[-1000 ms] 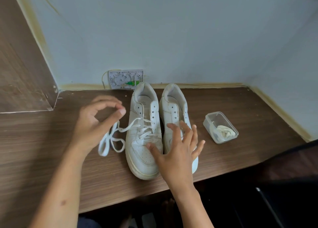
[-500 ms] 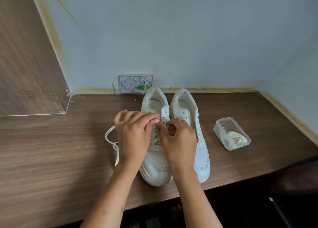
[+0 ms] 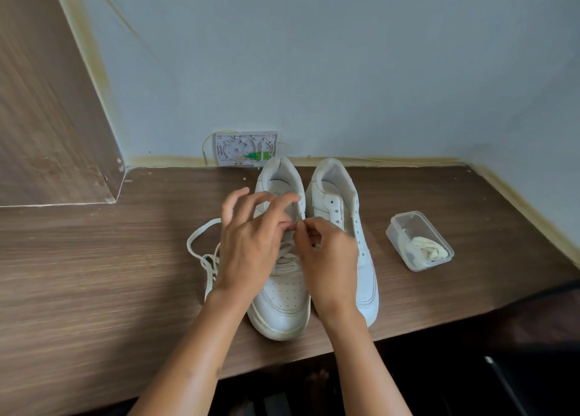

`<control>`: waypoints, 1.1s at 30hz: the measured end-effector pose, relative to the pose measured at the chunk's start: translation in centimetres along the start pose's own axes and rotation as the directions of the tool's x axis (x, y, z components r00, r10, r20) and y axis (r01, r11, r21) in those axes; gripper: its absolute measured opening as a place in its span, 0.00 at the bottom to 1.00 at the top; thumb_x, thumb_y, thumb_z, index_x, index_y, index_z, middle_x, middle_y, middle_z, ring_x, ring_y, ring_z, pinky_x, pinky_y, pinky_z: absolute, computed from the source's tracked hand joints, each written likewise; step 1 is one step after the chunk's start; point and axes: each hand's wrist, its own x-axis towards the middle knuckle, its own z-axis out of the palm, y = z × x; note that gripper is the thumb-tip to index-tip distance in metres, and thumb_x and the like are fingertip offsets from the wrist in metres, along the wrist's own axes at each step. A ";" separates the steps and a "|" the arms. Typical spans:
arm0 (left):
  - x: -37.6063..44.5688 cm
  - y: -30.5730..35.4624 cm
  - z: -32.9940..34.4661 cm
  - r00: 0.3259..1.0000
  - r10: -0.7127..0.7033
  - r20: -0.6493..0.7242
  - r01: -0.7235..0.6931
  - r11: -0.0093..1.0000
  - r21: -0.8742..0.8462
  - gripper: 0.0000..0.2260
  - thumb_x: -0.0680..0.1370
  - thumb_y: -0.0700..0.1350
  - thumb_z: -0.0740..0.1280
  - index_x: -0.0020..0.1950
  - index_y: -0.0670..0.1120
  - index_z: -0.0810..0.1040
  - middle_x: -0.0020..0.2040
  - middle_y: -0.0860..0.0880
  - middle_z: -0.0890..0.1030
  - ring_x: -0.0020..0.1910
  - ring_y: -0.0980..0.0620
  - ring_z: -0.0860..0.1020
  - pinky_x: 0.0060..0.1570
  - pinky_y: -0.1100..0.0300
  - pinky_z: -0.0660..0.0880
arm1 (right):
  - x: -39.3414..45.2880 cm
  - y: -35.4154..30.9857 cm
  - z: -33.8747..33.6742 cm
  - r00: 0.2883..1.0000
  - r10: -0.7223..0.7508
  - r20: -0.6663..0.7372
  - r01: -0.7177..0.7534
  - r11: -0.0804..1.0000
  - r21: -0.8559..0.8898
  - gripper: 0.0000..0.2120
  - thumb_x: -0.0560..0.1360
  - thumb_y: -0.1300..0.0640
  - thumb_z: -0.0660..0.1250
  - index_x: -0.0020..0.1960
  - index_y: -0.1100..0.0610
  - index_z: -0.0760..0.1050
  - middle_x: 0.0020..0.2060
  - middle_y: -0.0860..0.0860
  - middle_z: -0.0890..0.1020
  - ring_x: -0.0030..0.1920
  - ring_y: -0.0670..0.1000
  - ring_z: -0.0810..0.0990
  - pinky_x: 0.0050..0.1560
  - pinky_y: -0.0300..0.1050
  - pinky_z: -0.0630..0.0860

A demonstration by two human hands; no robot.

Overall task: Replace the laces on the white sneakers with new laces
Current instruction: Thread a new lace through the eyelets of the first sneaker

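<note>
The left sneaker (image 3: 282,302) of your white pair stands on the desk (image 3: 94,290) with its toe toward you at the near edge and its heel toward the far wall, and the right sneaker (image 3: 351,227) sits touching it on the right, its upper eyelets bare. A white lace (image 3: 201,249) is threaded across the lower eyelets of the left sneaker, and its loose length loops out over the desk to the left of the shoe. Your left hand (image 3: 251,243) hovers over the left sneaker's tongue with the outer fingers spread and raised, while thumb and forefinger close toward a pinch at the shoe's right eyelet row; whether they actually have the lace is hard to tell. Your right hand (image 3: 329,252) lies over the gap between the two shoes, fingers curled, its thumb and forefinger pinched at the same spot on what looks like the lace end, the two hands touching there. To the right of the pair, well apart from it, a clear plastic box (image 3: 405,224) stands open-topped with a bundled cream lace (image 3: 428,249) inside. Against the far wall, just behind the left sneaker's heel, a white cable box (image 3: 238,148) with a green connector is mounted.
</note>
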 end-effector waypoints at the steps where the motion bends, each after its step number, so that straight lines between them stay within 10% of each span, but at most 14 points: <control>1: 0.0 0.0 0.1 1.000 -0.013 -0.001 0.013 1.000 -0.023 0.21 0.72 0.40 0.76 0.60 0.51 0.72 0.39 0.59 0.83 0.54 0.53 0.76 0.68 0.52 0.61 | -0.1 0.0 0.0 1.000 -0.010 -0.001 0.010 1.000 0.004 0.09 0.78 0.58 0.65 0.41 0.57 0.80 0.30 0.48 0.79 0.32 0.50 0.77 0.34 0.47 0.73; 8: 0.1 -0.8 0.7 0.996 -0.085 -0.010 0.082 0.980 -0.180 0.20 0.70 0.44 0.77 0.55 0.52 0.70 0.38 0.61 0.83 0.52 0.55 0.77 0.67 0.55 0.59 | -0.1 0.3 -0.6 1.000 -0.007 0.016 0.006 0.999 0.037 0.10 0.80 0.61 0.64 0.57 0.55 0.81 0.39 0.47 0.85 0.40 0.42 0.81 0.41 0.36 0.76; 19: 0.5 -2.4 0.0 0.995 -0.051 0.087 0.067 0.979 -0.194 0.13 0.76 0.55 0.69 0.60 0.57 0.75 0.51 0.63 0.82 0.60 0.56 0.74 0.66 0.44 0.58 | 0.7 1.2 -0.7 0.986 -0.169 0.013 0.170 0.984 -0.049 0.04 0.76 0.61 0.66 0.44 0.53 0.76 0.39 0.45 0.77 0.41 0.47 0.74 0.41 0.40 0.71; 28: 0.6 -4.6 -1.5 0.968 -0.164 0.190 0.170 0.985 -0.018 0.12 0.75 0.61 0.64 0.46 0.59 0.84 0.58 0.60 0.79 0.59 0.47 0.70 0.56 0.56 0.54 | 2.0 3.9 -5.1 0.894 0.079 -0.441 -0.131 0.988 -0.087 0.02 0.77 0.57 0.65 0.48 0.55 0.76 0.44 0.48 0.77 0.46 0.54 0.75 0.49 0.52 0.72; 33: 0.6 -5.1 -2.4 0.942 -0.191 0.275 0.202 0.979 -0.011 0.15 0.72 0.68 0.62 0.43 0.62 0.84 0.59 0.63 0.78 0.62 0.48 0.68 0.58 0.55 0.53 | 1.2 2.4 -2.2 0.975 -0.147 -0.164 0.081 0.932 -0.354 0.10 0.76 0.44 0.68 0.55 0.46 0.78 0.60 0.49 0.72 0.59 0.54 0.64 0.56 0.47 0.57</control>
